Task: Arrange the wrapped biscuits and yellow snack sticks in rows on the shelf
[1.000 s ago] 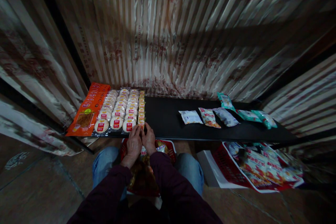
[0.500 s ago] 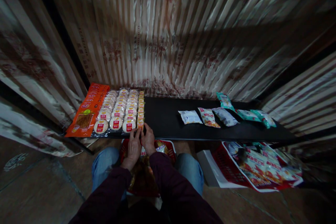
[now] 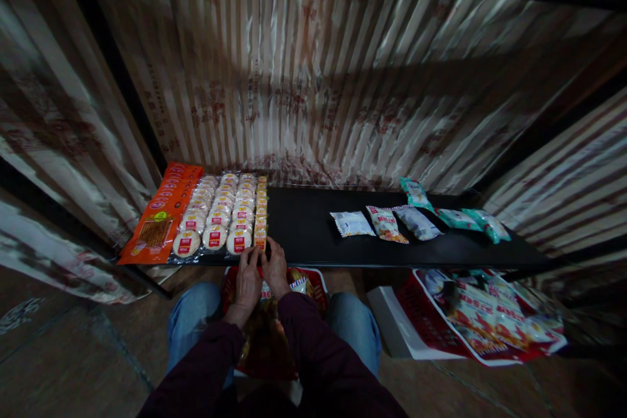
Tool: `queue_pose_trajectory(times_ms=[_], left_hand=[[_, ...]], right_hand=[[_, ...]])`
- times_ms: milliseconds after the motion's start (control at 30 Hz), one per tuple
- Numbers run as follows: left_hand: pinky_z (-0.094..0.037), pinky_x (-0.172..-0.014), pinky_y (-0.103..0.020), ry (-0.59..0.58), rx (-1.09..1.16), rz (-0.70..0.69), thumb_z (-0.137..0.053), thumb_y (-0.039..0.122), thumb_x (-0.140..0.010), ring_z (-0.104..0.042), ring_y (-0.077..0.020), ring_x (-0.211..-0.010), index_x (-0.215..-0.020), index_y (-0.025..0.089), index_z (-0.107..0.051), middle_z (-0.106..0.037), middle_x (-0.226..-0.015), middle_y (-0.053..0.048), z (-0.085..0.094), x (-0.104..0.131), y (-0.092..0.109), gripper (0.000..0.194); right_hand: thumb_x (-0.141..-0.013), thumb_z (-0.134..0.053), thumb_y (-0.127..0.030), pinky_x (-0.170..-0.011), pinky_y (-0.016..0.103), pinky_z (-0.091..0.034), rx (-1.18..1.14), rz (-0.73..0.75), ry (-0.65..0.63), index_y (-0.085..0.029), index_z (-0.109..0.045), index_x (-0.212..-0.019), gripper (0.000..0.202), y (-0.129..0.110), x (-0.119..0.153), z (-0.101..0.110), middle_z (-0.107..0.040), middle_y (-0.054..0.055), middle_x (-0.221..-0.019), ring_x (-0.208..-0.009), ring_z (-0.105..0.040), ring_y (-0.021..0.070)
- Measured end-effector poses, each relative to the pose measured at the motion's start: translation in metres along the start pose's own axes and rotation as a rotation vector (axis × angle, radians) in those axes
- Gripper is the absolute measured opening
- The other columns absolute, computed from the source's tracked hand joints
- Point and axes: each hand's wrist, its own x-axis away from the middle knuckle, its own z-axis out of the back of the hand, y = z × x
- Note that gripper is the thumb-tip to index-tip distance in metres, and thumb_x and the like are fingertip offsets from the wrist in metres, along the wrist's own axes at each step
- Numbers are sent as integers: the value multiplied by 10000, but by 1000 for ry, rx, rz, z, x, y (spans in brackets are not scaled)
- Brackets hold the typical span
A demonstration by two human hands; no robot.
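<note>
My left hand and my right hand meet at the shelf's front edge. Their fingertips close from both sides on the nearest small yellow-orange snack packet, at the front end of a narrow row of such packets. Fingers partly cover its lower end. Directly left of that row stand three rows of round white crackers in clear wrappers with red labels, overlapping from front to back. Beyond them, at the far left, a large orange snack bag lies flat.
On the black shelf, white and red snack bags and teal packets lie toward the right. Under the shelf a red basket sits between my knees; another red basket of snack bags stands right, beside a white box.
The view has tipped slightly, so the shelf appears a little lower. My hands stay at the front of the yellow packet row, with the rows unchanged.
</note>
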Motion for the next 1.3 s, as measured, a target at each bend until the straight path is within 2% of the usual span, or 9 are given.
queue_pose_trajectory(times_ms=[300, 433, 500, 600, 733, 833, 900, 1133, 1300], left_hand=[[-495, -982, -366, 70, 16, 18, -379, 3, -794, -528, -215, -1196, -1269, 151, -529, -440, -1333, -147, 0, 15, 4, 520], [-519, -931, -357, 69, 29, 37, -404, 35, -800, -587, -199, -1077, -1159, 144, -578, -523, -1207, -132, -1, 29, 5, 414], [-512, -927, -330, -17, 19, 31, -387, 44, -811, -597, -182, -1046, -1073, 154, -612, -569, -1118, -112, -2, 40, 7, 363], [-482, -949, -304, -243, -68, 62, -357, 64, -833, -599, -172, -1043, -1052, 151, -636, -603, -1110, -116, -6, 62, 8, 366], [-367, -1069, -381, -660, -288, 74, -417, 101, -794, -516, -242, -1213, -1191, 135, -614, -604, -1243, -132, -12, 103, 3, 445], [-276, -1118, -422, -809, -362, 1, -437, 134, -775, -377, -285, -1345, -1289, 127, -552, -517, -1382, -128, -13, 126, -4, 527], [-257, -1118, -423, -811, -388, -17, -417, 141, -789, -336, -290, -1369, -1309, 109, -531, -470, -1424, -141, -12, 132, -8, 533], [-289, -1077, -391, -777, -394, -39, -419, 131, -777, -479, -252, -1233, -1317, 106, -506, -575, -1299, -143, -6, 126, -17, 548], [-271, -1093, -390, -733, -365, 26, -427, 110, -758, -476, -251, -1251, -1339, 100, -483, -569, -1318, -151, -10, 129, -25, 583]], right_hand=[[-819, -500, -216, -974, 402, -449, -49, 19, 69, -137, -585, -1202, 400, 11, 17, 8, -608, 155, -1232, -1141, -547, 236], [-860, -446, -237, -943, 401, -450, -8, 70, 104, -149, -608, -1140, 336, 14, 34, 20, -656, 133, -1094, -1041, -580, 226], [-878, -409, -232, -913, 387, -459, 29, 82, 77, -143, -612, -1126, 332, 18, 46, 25, -666, 121, -1017, -977, -592, 220], [-862, -413, -183, -906, 373, -454, 154, 31, -12, -148, -628, -1112, 331, 32, 69, 30, -663, 122, -1012, -990, -591, 228], [-798, -502, -112, -912, 375, -434, 389, -63, -278, -181, -692, -1030, 307, 60, 109, 42, -677, 130, -1033, -1022, -593, 261], [-806, -531, -134, -961, 381, -403, 412, 15, -449, -209, -679, -1099, 337, 75, 130, 51, -651, 103, -1170, -1094, -560, 256], [-819, -510, -134, -990, 382, -381, 423, 32, -478, -197, -659, -1145, 364, 80, 136, 54, -630, 98, -1217, -1129, -537, 246], [-854, -520, -225, -1023, 412, -342, 458, -8, -484, -154, -587, -1261, 419, 75, 135, 52, -575, 144, -1312, -1214, -477, 273], [-829, -474, -114, -1014, 471, -333, 481, -56, -429, -190, -544, -1317, 499, 74, 137, 52, -569, 152, -1330, -1226, -474, 294]])
